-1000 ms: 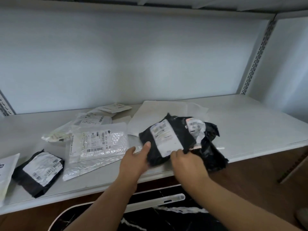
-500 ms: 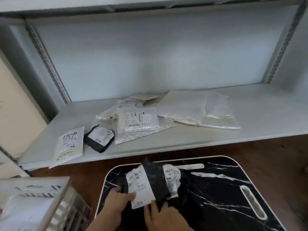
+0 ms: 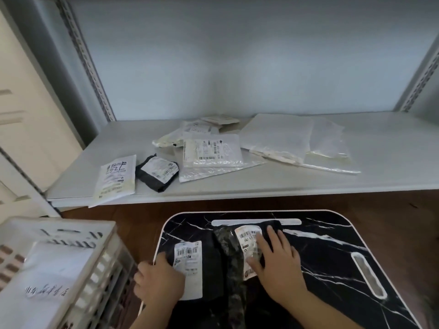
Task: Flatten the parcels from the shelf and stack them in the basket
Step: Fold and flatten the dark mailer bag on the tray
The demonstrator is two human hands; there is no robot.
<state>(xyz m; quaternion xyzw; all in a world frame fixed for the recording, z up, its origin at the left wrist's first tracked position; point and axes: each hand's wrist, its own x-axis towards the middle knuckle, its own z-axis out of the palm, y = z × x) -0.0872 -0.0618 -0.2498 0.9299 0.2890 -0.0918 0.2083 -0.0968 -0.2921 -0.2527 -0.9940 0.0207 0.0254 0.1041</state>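
Now black parcel (image 3: 213,262) flat under both hands: left (image 3: 159,280), right (image 3: 278,262).

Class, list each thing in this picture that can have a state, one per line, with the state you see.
Black parcel: spread on the marble-pattern board, creased down its middle.
Left hand: open, pressing the parcel's left edge.
Right hand: open, flat on the parcel's right label.
Basket: holds a white parcel.
Small black parcel: on the shelf, untouched.
Bubble mailer: on the shelf, lying flat.
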